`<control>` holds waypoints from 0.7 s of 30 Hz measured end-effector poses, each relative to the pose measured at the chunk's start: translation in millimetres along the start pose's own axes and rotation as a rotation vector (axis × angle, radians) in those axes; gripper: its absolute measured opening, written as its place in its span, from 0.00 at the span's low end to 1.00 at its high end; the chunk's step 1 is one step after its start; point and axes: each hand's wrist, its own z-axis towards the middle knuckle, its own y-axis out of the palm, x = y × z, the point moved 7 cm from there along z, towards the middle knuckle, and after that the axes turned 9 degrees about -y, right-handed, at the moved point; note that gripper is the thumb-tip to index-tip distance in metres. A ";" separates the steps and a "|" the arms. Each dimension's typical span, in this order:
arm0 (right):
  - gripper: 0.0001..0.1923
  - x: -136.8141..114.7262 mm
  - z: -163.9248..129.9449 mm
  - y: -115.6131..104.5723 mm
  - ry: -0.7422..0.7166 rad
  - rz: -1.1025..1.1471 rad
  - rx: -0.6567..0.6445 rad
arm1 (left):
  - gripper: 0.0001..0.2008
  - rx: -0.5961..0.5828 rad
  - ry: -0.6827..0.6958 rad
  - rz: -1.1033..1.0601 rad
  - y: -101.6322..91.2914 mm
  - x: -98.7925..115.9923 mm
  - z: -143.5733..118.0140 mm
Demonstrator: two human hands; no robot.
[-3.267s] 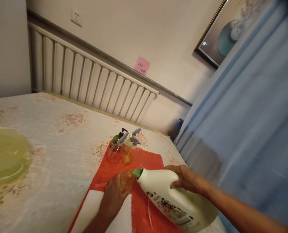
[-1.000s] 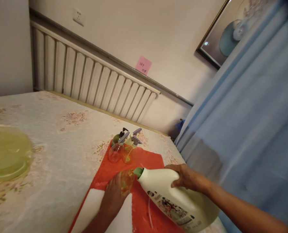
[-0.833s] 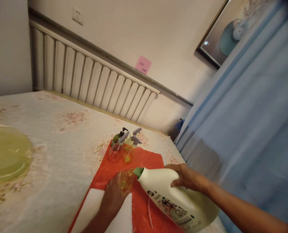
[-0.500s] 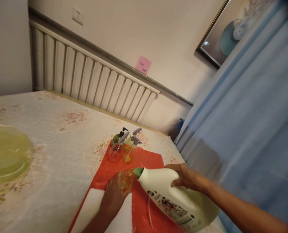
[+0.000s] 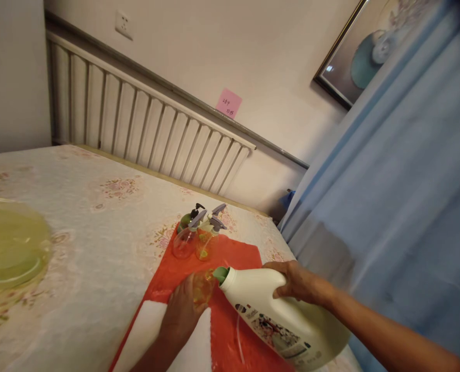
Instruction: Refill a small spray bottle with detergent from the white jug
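Note:
My left hand (image 5: 183,307) is closed around a small clear plastic bottle (image 5: 204,287) with an orange tint. With my right hand (image 5: 291,281) I grip the handle of a big cream detergent jug (image 5: 260,294), tilted so that its green spout (image 5: 221,274) meets the small bottle's mouth. Whether liquid is running cannot be made out. Under both lies a red plastic sheet (image 5: 237,253), with a white cloth or paper (image 5: 142,325) beneath my left wrist. A thin clear tube (image 5: 239,341) rests on the red sheet below the jug.
Behind my hands stand several bottles with grey trigger heads, including a clear spray bottle (image 5: 184,245), and a green pump bottle (image 5: 184,223). A yellow translucent basin (image 5: 16,222) sits at left on the flowered cloth (image 5: 90,232). A blue curtain (image 5: 400,206) hangs at right; a radiator (image 5: 148,113) lines the wall.

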 end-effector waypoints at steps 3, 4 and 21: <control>0.23 -0.4 -0.2 -0.3 0.005 -0.005 0.000 | 0.34 0.003 0.006 -0.012 -1.6 0.8 -0.7; 0.23 -0.4 -0.3 -0.4 0.004 -0.006 0.000 | 0.34 0.004 0.005 -0.011 -2.2 1.0 -1.0; 0.25 2.8 -1.0 1.4 -0.012 -0.005 0.013 | 0.34 -0.009 -0.002 -0.005 -1.1 -0.1 -1.4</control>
